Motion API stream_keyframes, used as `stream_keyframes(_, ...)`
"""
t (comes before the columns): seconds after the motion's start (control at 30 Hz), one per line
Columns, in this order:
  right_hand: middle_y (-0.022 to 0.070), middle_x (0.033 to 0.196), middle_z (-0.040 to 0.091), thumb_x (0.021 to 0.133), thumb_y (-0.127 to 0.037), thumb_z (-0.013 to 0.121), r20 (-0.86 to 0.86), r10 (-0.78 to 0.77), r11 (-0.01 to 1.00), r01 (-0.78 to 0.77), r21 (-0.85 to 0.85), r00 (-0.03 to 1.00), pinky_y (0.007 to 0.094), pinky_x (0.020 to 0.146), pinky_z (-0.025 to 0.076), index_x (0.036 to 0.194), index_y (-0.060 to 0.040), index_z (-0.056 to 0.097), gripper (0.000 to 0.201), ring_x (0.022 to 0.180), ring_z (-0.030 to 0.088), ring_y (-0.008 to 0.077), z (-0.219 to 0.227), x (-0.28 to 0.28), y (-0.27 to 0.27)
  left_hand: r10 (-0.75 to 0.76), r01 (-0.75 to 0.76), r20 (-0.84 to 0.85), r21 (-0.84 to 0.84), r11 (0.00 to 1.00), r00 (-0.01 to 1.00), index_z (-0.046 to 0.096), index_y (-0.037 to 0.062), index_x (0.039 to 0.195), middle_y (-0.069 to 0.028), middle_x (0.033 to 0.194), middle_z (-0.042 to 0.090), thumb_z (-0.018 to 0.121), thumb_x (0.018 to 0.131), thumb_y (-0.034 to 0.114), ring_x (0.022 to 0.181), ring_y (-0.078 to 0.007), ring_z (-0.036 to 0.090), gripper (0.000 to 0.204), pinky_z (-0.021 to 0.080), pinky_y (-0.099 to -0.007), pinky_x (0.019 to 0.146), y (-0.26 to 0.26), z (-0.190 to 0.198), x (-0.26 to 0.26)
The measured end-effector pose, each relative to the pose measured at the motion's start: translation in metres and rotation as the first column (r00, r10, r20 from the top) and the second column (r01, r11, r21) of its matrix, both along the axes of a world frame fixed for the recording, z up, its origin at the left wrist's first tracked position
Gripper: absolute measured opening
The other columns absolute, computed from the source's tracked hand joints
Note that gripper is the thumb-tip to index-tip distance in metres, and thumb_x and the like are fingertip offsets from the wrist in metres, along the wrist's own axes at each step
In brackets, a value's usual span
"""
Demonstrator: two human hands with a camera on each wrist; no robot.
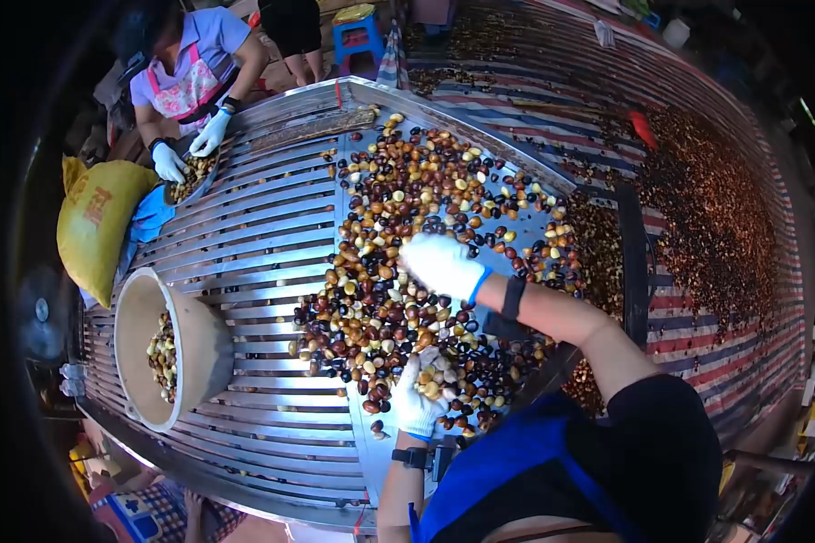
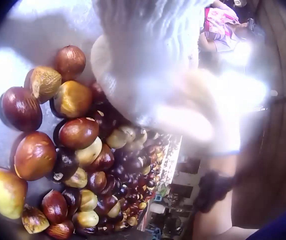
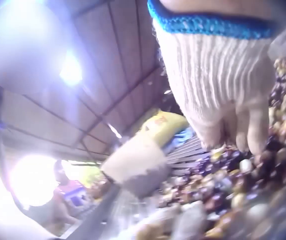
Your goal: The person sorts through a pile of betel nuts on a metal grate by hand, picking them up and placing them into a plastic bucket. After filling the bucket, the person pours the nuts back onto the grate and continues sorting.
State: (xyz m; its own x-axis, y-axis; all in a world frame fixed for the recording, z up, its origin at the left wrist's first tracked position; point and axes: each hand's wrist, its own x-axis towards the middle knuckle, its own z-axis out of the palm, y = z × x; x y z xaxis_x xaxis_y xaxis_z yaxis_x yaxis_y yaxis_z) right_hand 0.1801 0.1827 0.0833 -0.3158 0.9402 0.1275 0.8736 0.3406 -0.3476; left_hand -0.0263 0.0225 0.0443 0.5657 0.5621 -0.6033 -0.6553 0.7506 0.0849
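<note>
Glossy brown, dark and cream-yellow nuts (image 1: 380, 208) lie in a broad heap over the metal sorting table. My left hand (image 1: 414, 401), in a white knitted glove, is at the near edge of the heap and holds a few pale nuts (image 1: 432, 391) in its curled fingers. In the left wrist view that gloved hand (image 2: 143, 65) is blurred above loose nuts (image 2: 35, 155). My right hand (image 1: 439, 265), gloved too, reaches over the middle of the heap. The right wrist view shows its fingers (image 3: 241, 132) pointing down, fingertips right at the nuts, with no nut visible between them.
A pale bucket (image 1: 199, 344) with some nuts inside leans on the slatted table (image 1: 281, 271). Across the table, a person (image 1: 186, 72) in white gloves handles nuts in a tray beside a yellow sack (image 1: 104, 217). More nuts cover a striped tarp (image 1: 679, 362) on the right.
</note>
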Motion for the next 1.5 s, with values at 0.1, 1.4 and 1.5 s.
stream_keyframes(0.1,0.0184,0.088,0.068,0.085,-0.013,0.059,-0.052,-0.166,0.980,0.159,-0.123,0.985,0.0475,0.065,0.055,0.092,-0.0046,0.069,0.014,0.076,0.070,0.0349,-0.048,0.019,0.044,0.040,-0.040,0.203,-0.002,0.999,0.978,0.058,0.0085,0.118,-0.0091,0.094,0.062,0.054,0.102,0.038,0.072,-0.0199,0.059,0.034,0.048,-0.0280,0.051,0.000,-0.019,-0.001)
stream_keyframes(1.4,0.0145,0.132,0.054,0.086,-0.052,0.062,0.115,0.197,0.975,-0.206,0.080,0.974,0.0691,0.108,0.022,0.116,-0.0208,0.071,0.045,0.132,0.043,0.0405,-0.020,0.009,-0.042,0.101,-0.117,0.113,0.146,0.982,0.988,0.052,0.0056,0.133,-0.0123,0.108,0.060,0.061,0.097,0.035,0.090,-0.0254,0.058,0.047,0.048,-0.0371,0.064,-0.028,-0.052,-0.038)
stream_keyframes(1.5,0.0160,0.138,0.051,0.084,-0.045,0.067,0.200,0.122,0.993,-0.121,-0.014,0.972,0.0602,0.106,0.035,0.123,-0.0201,0.065,0.046,0.131,0.044,0.0415,-0.008,0.051,-0.059,0.064,-0.113,0.369,0.112,0.987,0.927,0.052,0.0075,0.130,-0.0120,0.106,0.058,0.063,0.096,0.034,0.084,-0.0208,0.056,0.045,0.047,-0.0342,0.061,-0.024,-0.035,-0.045)
